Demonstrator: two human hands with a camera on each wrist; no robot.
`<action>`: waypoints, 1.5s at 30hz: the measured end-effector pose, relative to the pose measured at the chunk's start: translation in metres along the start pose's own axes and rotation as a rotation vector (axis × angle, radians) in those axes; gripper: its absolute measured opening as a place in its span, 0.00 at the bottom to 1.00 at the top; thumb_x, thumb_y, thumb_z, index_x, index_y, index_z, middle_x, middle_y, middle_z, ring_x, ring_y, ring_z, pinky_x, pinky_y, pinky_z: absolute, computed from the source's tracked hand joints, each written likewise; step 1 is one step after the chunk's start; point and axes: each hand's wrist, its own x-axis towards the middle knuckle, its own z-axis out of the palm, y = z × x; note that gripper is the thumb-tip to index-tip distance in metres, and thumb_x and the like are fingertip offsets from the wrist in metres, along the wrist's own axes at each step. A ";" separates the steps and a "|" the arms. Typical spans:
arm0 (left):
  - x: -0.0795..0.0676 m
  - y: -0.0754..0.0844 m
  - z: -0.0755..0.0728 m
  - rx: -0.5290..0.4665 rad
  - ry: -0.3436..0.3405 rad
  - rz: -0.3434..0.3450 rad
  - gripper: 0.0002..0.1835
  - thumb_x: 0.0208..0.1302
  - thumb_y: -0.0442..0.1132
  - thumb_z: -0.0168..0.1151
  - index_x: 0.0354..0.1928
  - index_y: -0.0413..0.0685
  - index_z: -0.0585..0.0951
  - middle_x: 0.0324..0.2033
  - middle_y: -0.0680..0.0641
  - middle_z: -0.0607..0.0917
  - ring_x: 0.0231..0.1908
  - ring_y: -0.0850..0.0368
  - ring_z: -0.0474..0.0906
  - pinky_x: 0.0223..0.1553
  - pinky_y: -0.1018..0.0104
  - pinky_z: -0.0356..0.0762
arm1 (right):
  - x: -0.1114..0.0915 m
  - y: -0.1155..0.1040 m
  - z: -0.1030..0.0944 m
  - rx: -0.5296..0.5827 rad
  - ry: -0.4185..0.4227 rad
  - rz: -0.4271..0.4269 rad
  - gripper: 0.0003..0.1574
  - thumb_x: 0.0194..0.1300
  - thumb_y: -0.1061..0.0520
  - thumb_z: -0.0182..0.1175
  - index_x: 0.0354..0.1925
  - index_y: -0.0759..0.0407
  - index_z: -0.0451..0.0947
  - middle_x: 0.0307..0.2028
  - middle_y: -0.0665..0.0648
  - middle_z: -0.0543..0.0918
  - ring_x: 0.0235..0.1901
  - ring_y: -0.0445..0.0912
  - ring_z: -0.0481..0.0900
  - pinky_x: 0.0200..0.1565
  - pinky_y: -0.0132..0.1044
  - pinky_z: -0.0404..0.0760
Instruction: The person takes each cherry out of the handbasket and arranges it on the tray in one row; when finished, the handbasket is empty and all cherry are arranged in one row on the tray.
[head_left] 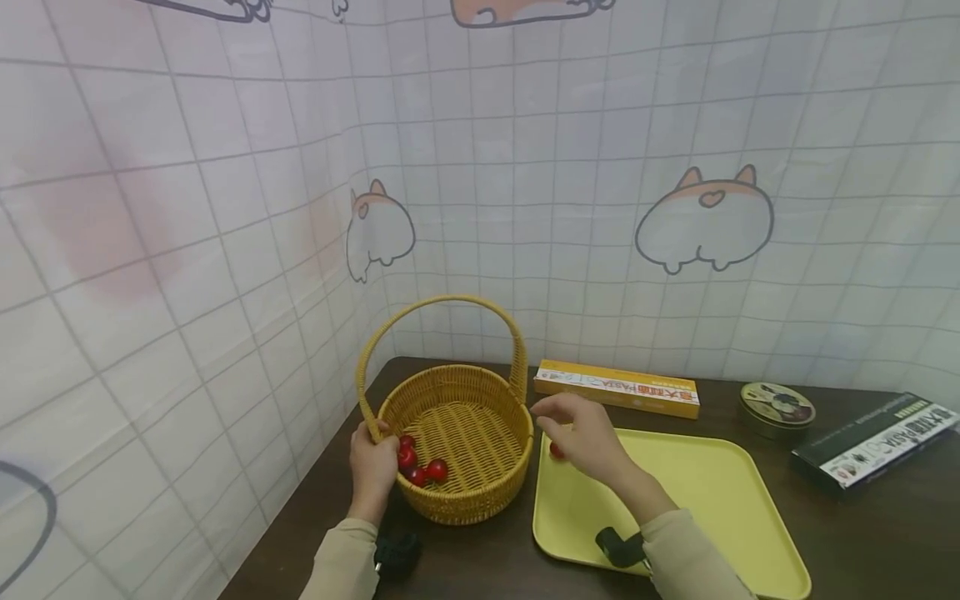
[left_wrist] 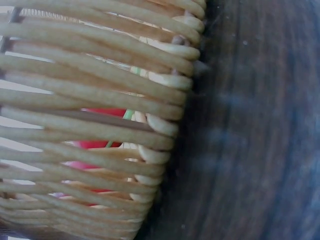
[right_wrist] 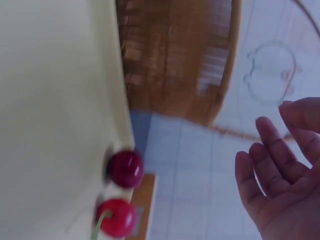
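My left hand [head_left: 372,468] grips the rim of a yellow woven basket [head_left: 480,510] at the foot of its tall handle. Several red cherries [head_left: 437,470] lie inside, against the basket's left wall. Through gaps in the weave, the left wrist view shows red fruit [left_wrist: 95,144] with green stems. My right hand [head_left: 588,437] hovers over the left edge of a yellow tray [head_left: 705,492], fingers loosely bent with nothing between them. A dark red cherry [right_wrist: 125,169] and a brighter cherry [right_wrist: 116,218] lie on the tray; the hand partly hides them from above.
Behind the tray is an orange-yellow pasta box [head_left: 617,389]. A round tin [head_left: 777,408] and a dark green pasta box [head_left: 873,439] stand to the right on the dark table [head_left: 465,567]. A grid-patterned curtain [head_left: 585,208] rises behind and on the left.
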 end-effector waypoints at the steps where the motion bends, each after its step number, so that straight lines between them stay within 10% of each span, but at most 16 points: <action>1: 0.000 -0.001 0.000 0.000 -0.002 -0.001 0.12 0.52 0.28 0.52 0.42 0.37 0.73 0.41 0.38 0.71 0.40 0.42 0.67 0.40 0.55 0.61 | -0.001 -0.007 0.005 0.007 -0.003 -0.040 0.10 0.65 0.62 0.63 0.44 0.52 0.83 0.43 0.51 0.85 0.40 0.45 0.83 0.41 0.45 0.81; 12: -0.003 -0.001 -0.002 0.002 -0.003 -0.001 0.12 0.53 0.29 0.51 0.41 0.39 0.72 0.40 0.40 0.70 0.40 0.44 0.66 0.41 0.55 0.60 | -0.018 -0.051 0.079 -0.050 -0.153 -0.233 0.09 0.63 0.61 0.62 0.42 0.55 0.84 0.42 0.48 0.85 0.42 0.41 0.81 0.45 0.39 0.80; 26: -0.006 0.000 0.004 -0.036 -0.002 -0.007 0.14 0.52 0.27 0.51 0.43 0.37 0.72 0.40 0.40 0.70 0.40 0.44 0.66 0.41 0.55 0.61 | 0.012 -0.070 0.107 -0.350 -0.310 0.269 0.26 0.52 0.52 0.67 0.53 0.48 0.82 0.48 0.50 0.84 0.33 0.46 0.77 0.26 0.40 0.72; 38: 0.003 0.011 0.002 -0.053 0.027 0.014 0.13 0.52 0.27 0.50 0.42 0.37 0.72 0.40 0.39 0.69 0.40 0.43 0.66 0.41 0.54 0.61 | 0.034 -0.071 0.111 -0.364 -0.437 0.266 0.35 0.52 0.49 0.68 0.61 0.44 0.77 0.56 0.51 0.81 0.47 0.49 0.78 0.39 0.45 0.78; 45: -0.001 0.002 0.001 -0.024 0.019 -0.014 0.13 0.53 0.28 0.51 0.42 0.37 0.72 0.41 0.39 0.70 0.42 0.42 0.67 0.44 0.52 0.62 | 0.031 -0.066 0.110 -0.218 -0.578 0.191 0.21 0.57 0.55 0.67 0.51 0.46 0.84 0.40 0.45 0.85 0.41 0.42 0.79 0.48 0.42 0.77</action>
